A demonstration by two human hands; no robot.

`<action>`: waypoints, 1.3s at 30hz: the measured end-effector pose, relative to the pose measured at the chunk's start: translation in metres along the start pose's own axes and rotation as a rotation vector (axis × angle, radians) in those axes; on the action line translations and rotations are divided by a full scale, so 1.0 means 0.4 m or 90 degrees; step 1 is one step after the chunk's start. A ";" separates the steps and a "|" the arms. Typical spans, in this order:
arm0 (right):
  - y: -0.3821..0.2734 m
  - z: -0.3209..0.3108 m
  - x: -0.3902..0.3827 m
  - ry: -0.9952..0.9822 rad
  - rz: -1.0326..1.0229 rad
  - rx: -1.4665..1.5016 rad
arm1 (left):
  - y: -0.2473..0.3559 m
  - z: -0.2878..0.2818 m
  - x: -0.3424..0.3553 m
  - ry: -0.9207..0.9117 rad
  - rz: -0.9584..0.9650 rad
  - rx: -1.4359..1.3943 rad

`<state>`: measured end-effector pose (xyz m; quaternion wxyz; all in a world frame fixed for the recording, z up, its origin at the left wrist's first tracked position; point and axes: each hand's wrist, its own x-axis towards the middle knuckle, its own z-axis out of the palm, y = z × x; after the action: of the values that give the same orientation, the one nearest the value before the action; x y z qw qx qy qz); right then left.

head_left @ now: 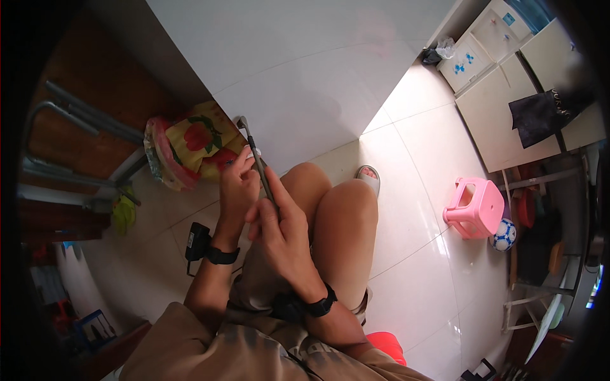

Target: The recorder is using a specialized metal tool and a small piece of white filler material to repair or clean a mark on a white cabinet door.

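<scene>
In the head view, my right hand (pixel 276 232) is closed around a slim olive-grey handled tool (pixel 263 173) with a black section and a bent silver-coloured head (pixel 242 124). It tilts upward toward the white panel (pixel 305 70). Just left of it, my left hand (pixel 239 187) has its fingers curled at the tool's upper part, around a small whitish piece (pixel 254 153) that I cannot make out. Whether that piece is joined to the tool is unclear. My bare knees (pixel 343 222) are bent below both hands.
A patterned red-and-yellow bundle (pixel 194 136) lies left of the panel, near folded metal frames (pixel 86 110). On the right are a pink stool (pixel 480 206), a ball (pixel 503 235), pale cabinets (pixel 489 114) with dark cloth, and a rack. A red object (pixel 384 346) sits behind my right arm.
</scene>
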<state>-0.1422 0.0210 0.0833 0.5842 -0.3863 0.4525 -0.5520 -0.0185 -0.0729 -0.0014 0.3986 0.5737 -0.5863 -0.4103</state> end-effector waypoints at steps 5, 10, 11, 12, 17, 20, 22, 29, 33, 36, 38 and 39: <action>0.006 0.019 0.005 -0.010 -0.021 -0.045 | -0.046 -0.013 -0.001 0.061 0.020 -0.065; 0.000 -0.005 0.006 0.010 -0.027 -0.044 | 0.036 -0.009 -0.019 0.055 -0.031 -0.109; 0.002 -0.007 0.010 0.017 -0.030 -0.050 | 0.034 -0.009 -0.019 0.067 -0.034 -0.149; 0.006 -0.007 0.016 0.023 -0.035 -0.055 | 0.037 -0.014 -0.018 0.066 -0.033 -0.150; -0.001 -0.025 0.014 0.061 -0.030 -0.063 | 0.105 -0.026 -0.001 0.084 0.097 -0.156; -0.023 -0.034 0.007 0.106 -0.053 -0.014 | 0.145 -0.013 0.017 0.090 0.120 -0.143; -0.025 -0.037 0.009 0.136 -0.059 0.045 | 0.144 -0.012 0.041 0.083 0.129 -0.125; -0.014 -0.034 0.006 0.134 -0.057 0.056 | 0.079 -0.003 0.061 -0.016 0.002 -0.100; 0.016 -0.009 0.013 0.099 -0.036 -0.024 | 0.008 -0.014 0.010 -0.021 -0.031 -0.076; 0.049 0.011 0.019 0.051 -0.069 -0.095 | -0.042 -0.044 -0.015 0.019 -0.021 -0.054; 0.046 0.014 0.014 0.043 -0.052 -0.111 | -0.045 -0.066 -0.024 0.030 -0.053 -0.047; 0.045 0.018 0.016 0.044 -0.069 -0.138 | -0.038 -0.071 -0.025 0.050 -0.055 -0.073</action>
<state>-0.1299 0.0159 0.0677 0.4921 -0.4517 0.5079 -0.5439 0.0135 -0.0636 -0.0058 0.4350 0.5904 -0.5204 -0.4375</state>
